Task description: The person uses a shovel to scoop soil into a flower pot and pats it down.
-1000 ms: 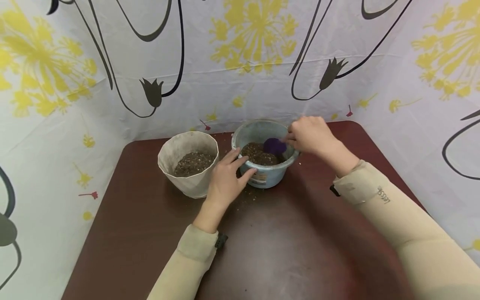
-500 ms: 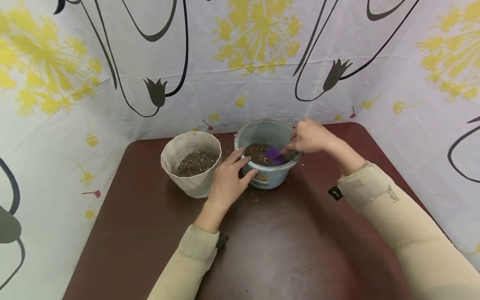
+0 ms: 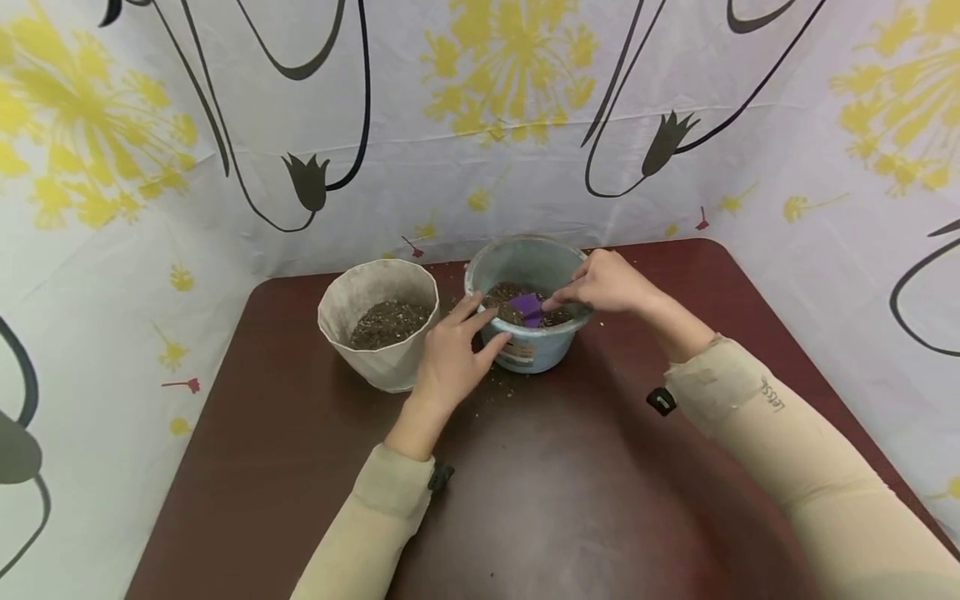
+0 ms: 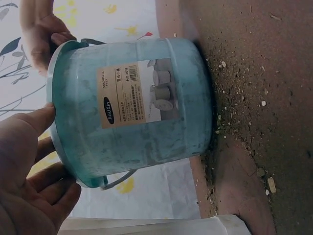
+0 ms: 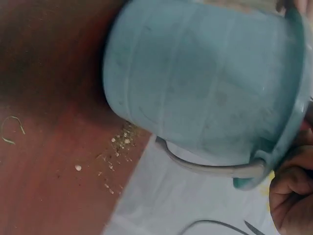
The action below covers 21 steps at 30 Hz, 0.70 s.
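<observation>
A light-blue plastic bucket (image 3: 551,350) holding dark soil (image 3: 504,293) stands at the back of the table. My left hand (image 3: 452,354) grips its near-left rim, fingers spread; the left wrist view shows the thumb and fingertips at the rim of the labelled bucket (image 4: 132,142). Reaching over the right side, my right hand (image 3: 609,282) holds a purple scoop (image 3: 527,309) with its blade in the soil. Its handle is mostly hidden by the fingers. In the right wrist view, part of the right hand (image 5: 293,196) shows beyond the bucket rim.
Left of the bucket stands a white faceted pot (image 3: 378,367), partly filled with soil (image 3: 388,324). Loose crumbs (image 4: 234,105) lie around the bucket's base on the dark red table (image 3: 300,500). A patterned cloth (image 3: 420,192) hangs close behind and at both sides.
My right hand has lowered and moved left, pushing the purple scoop through the soil toward the bucket's near-left side. The left hand keeps its place on the rim.
</observation>
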{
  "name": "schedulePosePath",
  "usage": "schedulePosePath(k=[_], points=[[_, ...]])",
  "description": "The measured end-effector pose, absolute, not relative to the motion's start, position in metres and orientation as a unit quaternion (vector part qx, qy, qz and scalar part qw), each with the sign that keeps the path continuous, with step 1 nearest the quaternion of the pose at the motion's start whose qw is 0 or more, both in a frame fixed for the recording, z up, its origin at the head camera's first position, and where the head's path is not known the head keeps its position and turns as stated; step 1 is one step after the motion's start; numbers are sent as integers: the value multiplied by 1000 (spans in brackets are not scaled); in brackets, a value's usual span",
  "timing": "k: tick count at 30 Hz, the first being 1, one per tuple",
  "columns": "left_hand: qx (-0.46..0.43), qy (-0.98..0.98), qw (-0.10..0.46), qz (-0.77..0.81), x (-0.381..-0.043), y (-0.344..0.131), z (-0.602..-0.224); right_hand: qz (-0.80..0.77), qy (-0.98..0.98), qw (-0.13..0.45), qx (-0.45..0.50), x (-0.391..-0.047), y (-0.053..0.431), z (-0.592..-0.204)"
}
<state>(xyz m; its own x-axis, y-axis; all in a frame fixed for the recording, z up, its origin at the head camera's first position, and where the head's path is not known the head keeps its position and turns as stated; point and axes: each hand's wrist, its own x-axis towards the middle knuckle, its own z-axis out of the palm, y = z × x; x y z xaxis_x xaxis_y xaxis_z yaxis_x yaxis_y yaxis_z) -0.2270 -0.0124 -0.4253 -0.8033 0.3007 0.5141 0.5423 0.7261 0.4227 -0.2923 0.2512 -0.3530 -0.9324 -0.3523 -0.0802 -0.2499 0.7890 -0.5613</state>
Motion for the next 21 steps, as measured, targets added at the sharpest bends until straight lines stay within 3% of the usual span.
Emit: schedulePosePath(k=[9,21], points=[[-241,-903,199,-295,-228,-10,-426,-289,920,79,-254,-288,256,-353],[-231,-906,191,-298,-223,-13,-425,-471,865,89,-149,-277,272,-370]])
